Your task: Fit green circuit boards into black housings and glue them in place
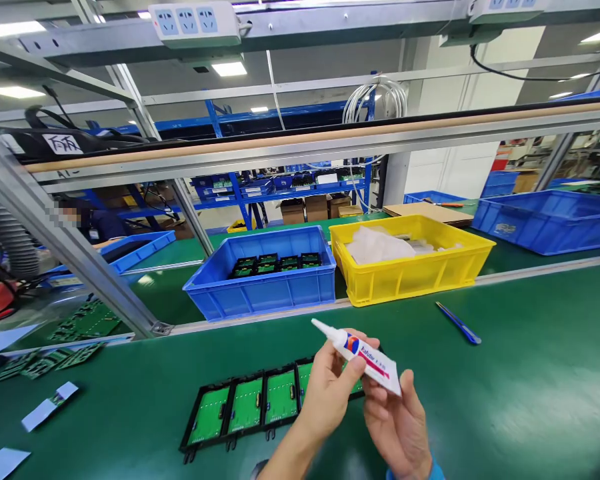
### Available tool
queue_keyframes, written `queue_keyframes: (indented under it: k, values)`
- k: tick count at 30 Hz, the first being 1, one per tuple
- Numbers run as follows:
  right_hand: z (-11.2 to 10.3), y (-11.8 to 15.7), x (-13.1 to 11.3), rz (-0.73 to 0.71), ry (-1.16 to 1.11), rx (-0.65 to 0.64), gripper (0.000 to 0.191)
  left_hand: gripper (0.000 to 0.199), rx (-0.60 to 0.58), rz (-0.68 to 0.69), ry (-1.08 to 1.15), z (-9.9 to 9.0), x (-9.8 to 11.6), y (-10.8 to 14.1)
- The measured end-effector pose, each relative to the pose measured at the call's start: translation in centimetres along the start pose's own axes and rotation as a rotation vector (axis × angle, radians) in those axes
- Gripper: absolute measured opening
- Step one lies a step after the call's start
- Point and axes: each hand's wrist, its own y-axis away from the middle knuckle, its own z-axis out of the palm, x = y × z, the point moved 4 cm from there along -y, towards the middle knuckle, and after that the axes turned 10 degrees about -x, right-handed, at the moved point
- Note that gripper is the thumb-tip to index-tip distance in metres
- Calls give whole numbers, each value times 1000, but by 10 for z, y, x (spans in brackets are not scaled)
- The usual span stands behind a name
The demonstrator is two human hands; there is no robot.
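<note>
A white glue tube [375,365] with a pointed nozzle, a red stripe and printed lettering is held above the green bench, nozzle toward the upper left. My left hand [330,393] wraps round its upper part, thumb on the label. Beside the tube's flat end is my right hand [397,423], palm up, thumb apart from the curled fingers; some fingers lie behind the tube, and whether they touch it is unclear. Under and behind the hands runs a row of black frames holding green circuit boards [245,405], partly hidden by my left hand.
A blue bin [267,293] with dark-framed boards and a yellow bin [415,277] with white bags stand behind. A blue tool [459,323] lies at right. Loose circuit boards [55,360] and white papers lie at left. A metal post [100,267] rises there; a person sits beyond.
</note>
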Motion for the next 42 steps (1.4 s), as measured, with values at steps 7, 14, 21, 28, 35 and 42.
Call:
queue_keyframes:
  k: [7,14,21,28,35,42]
  values:
    - [14,-7,0,-21,-314,65,45,26,-146,176,-359,14,2,-19]
    - [-22,-28,-63,-134,-198,188,27,87,-379,-128,-806,-18,-18,-37]
    - [-78,-35,-96,-144,242,396,37,118,-498,-402,-1184,-27,-95,-28]
    - [-94,-36,-92,-149,1134,311,34,104,-451,-367,-1251,-27,-126,-28]
    - [-81,-39,-93,-434,1587,-55,27,90,-375,-259,-1203,-44,-153,-21]
    - [-88,-31,-85,-421,1829,-327,62,72,-251,-195,-1283,-38,-159,-14]
